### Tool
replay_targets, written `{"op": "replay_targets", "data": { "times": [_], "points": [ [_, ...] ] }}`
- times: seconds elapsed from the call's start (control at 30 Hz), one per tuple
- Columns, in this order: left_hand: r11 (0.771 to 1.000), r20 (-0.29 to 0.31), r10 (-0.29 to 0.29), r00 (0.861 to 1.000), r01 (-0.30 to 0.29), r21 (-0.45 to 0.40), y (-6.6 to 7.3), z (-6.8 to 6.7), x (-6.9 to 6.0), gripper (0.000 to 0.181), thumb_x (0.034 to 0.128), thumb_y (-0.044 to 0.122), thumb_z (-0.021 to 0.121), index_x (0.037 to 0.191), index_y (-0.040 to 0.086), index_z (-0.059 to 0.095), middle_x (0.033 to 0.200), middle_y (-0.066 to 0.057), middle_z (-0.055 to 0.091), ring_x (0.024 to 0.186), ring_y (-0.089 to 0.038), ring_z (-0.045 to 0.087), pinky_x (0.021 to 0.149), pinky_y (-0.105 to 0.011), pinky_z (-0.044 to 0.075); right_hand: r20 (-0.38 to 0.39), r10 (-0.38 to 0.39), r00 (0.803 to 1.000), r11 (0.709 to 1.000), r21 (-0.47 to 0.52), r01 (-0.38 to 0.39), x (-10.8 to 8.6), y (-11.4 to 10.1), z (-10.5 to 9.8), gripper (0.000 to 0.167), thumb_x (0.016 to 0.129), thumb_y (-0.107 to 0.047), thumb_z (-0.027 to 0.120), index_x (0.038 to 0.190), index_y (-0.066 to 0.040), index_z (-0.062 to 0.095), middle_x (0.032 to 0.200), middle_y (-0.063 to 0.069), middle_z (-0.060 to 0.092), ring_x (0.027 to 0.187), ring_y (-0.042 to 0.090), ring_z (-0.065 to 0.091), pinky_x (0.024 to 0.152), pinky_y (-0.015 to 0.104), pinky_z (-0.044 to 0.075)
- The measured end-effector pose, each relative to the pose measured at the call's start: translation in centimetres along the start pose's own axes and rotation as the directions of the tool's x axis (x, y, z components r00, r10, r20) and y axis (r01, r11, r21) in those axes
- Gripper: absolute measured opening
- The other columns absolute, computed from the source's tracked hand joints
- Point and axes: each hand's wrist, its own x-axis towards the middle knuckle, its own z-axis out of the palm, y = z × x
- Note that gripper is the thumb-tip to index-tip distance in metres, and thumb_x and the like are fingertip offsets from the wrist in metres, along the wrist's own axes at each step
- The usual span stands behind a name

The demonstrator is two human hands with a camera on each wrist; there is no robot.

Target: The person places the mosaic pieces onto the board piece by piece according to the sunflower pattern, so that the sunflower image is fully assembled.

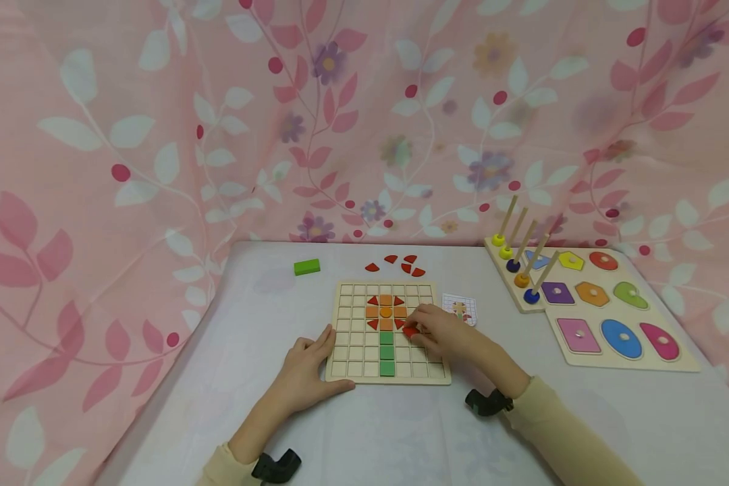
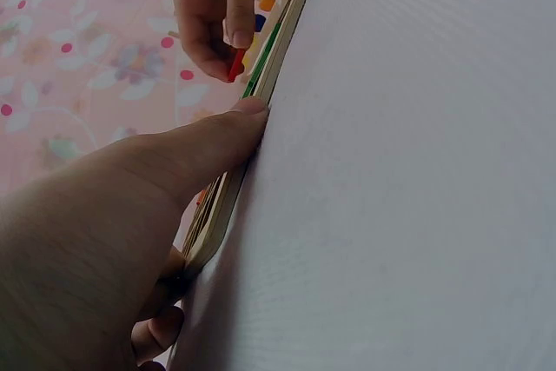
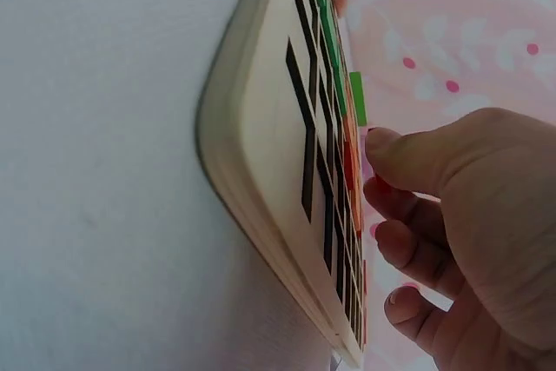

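Note:
A wooden grid board (image 1: 352, 367) lies on the table, bearing green square tiles (image 1: 387, 352), orange squares (image 1: 386, 299), an orange round piece and red wedge pieces (image 1: 373, 325) in a flower pattern. My left hand (image 1: 306, 370) rests against its near left corner, thumb along the front edge and fingers at the left side. Above the board, right of the flower, my right hand (image 1: 440, 329) pinches a red piece (image 2: 236, 64) between thumb and fingertips. The fingers partly cover that piece, so its full outline is hidden.
Loose red wedges (image 1: 406, 268) lie behind the board, with a green block (image 1: 306, 267) to their left. A pattern card (image 1: 468, 305) sits right of the board. Farther right stand a peg rack (image 1: 527, 304) with beads and a shape puzzle board (image 1: 638, 360).

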Motion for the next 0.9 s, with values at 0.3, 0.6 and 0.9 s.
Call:
{"op": "replay_targets", "data": {
  "times": [0.3,0.6,0.9],
  "points": [
    [1.0,-0.001,-0.012,1.0,0.012,-0.006,0.1,0.0,0.0,0.112,0.0775,0.064,0.088,0.162,0.007,0.041,0.173,-0.005,0.031,0.109,-0.015,0.042,0.091,-0.037,0.041,-0.059,-0.038,0.998,0.999,0.009,0.039,-0.1,0.2,0.6,0.021,0.098,-0.028,0.078,0.115,-0.016,0.074,0.113,-0.004,0.065,0.106,0.015,0.058,0.094,0.038,0.055],
    [1.0,-0.003,-0.004,1.0,0.004,0.003,0.0,0.1,-0.1,0.113,0.078,0.063,0.088,0.163,0.007,0.039,0.173,-0.005,0.03,0.11,-0.015,0.042,0.093,-0.038,0.041,-0.097,0.004,0.995,0.999,0.037,0.0,-0.2,-0.1,1.7,0.018,0.097,-0.03,0.079,0.11,-0.017,0.074,0.111,-0.005,0.066,0.094,0.012,0.055,0.086,0.033,0.052],
    [1.0,0.001,-0.011,1.0,0.011,-0.006,0.1,0.0,-0.1,0.112,0.078,0.063,0.088,0.162,0.007,0.04,0.173,-0.005,0.03,0.111,-0.016,0.042,0.092,-0.038,0.041,-0.1,0.001,0.995,0.991,0.133,0.013,-0.5,0.3,1.6,0.027,0.099,-0.023,0.077,0.125,-0.017,0.075,0.111,-0.004,0.064,0.095,0.014,0.056,0.081,0.029,0.05]
  ]
}}
